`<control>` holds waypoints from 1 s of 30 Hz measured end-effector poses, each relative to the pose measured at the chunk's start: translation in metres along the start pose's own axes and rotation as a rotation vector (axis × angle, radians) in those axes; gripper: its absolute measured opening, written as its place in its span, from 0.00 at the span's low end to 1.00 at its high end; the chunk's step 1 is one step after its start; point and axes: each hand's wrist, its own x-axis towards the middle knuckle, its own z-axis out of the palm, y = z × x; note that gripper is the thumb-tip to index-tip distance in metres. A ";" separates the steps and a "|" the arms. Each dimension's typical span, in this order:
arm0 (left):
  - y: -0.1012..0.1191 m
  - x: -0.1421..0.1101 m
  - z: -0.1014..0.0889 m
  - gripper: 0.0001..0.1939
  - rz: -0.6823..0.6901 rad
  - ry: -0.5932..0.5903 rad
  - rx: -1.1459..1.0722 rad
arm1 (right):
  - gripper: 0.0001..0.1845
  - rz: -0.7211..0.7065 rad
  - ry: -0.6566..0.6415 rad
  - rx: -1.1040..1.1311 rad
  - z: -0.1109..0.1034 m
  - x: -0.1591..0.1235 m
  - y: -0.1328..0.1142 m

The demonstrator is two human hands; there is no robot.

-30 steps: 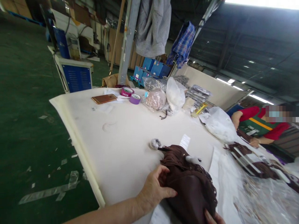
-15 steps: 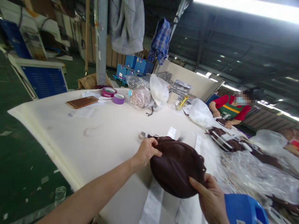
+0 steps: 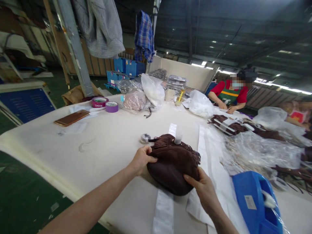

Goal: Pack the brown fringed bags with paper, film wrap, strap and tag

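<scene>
Fingers of left hand [image 3: 142, 160] pinch the brown bag [image 3: 168, 172] at its 9 o'clock edge, thumb on top, the rest curled under, partly hidden. Right hand [image 3: 203, 187] pinches at 4 o'clock, thumb flat on the near face, fingers behind; can't tell how spread those are. Two-sided hold probably because the body is soft and would sag from one. Bag sits over the near-middle of the table [image 3: 117, 143], fringe away from the person; can't tell if fully resting.

Clock centred on bag from here. Wrapped lump [image 3: 145, 138] at 10–11 on a short strap [image 3: 151, 140], wrapping likely against scratches. White strip [image 3: 163, 211] runs under, showing at 12 and 6. White sheet [image 3: 209, 156] at 3, maybe laid to protect goods. Blue holder [image 3: 248, 198] at 4, near right forearm, probably for easy reach.

Further: phone [image 3: 71, 118] at 10, purple tape [image 3: 111, 107] and magenta tape [image 3: 99, 102] around 10–11 by the far edge, likely parked out of the way. Clear bag [image 3: 135, 100] at 11. Brown pieces [image 3: 229, 125] at 2, co-worker [image 3: 229, 94] at 1 behind them.
</scene>
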 end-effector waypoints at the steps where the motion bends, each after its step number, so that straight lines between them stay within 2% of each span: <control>1: 0.003 0.001 0.002 0.19 -0.003 -0.001 -0.013 | 0.18 -0.001 -0.014 0.011 -0.002 0.001 -0.005; 5: 0.004 0.005 0.006 0.22 -0.034 0.001 -0.023 | 0.19 0.035 -0.067 0.075 -0.007 0.003 -0.009; 10: -0.020 0.001 -0.001 0.24 -0.024 0.003 0.028 | 0.24 0.047 -0.055 0.060 -0.002 0.001 0.019; 14: -0.032 -0.006 -0.007 0.21 0.040 -0.010 0.087 | 0.24 0.019 -0.015 0.062 0.003 -0.003 0.032; 17: -0.030 -0.010 -0.012 0.15 0.106 -0.085 0.130 | 0.26 -0.050 0.031 0.061 0.006 -0.005 0.032; 22: -0.027 -0.013 -0.015 0.12 0.181 -0.155 0.203 | 0.25 -0.089 0.053 0.032 0.008 -0.008 0.029; 26: -0.028 -0.009 -0.015 0.07 0.241 -0.113 0.276 | 0.22 -0.050 0.109 -0.070 0.009 -0.011 0.028; 30: -0.025 -0.005 -0.017 0.08 0.299 -0.065 0.343 | 0.20 -0.094 0.165 -0.147 0.010 -0.011 0.029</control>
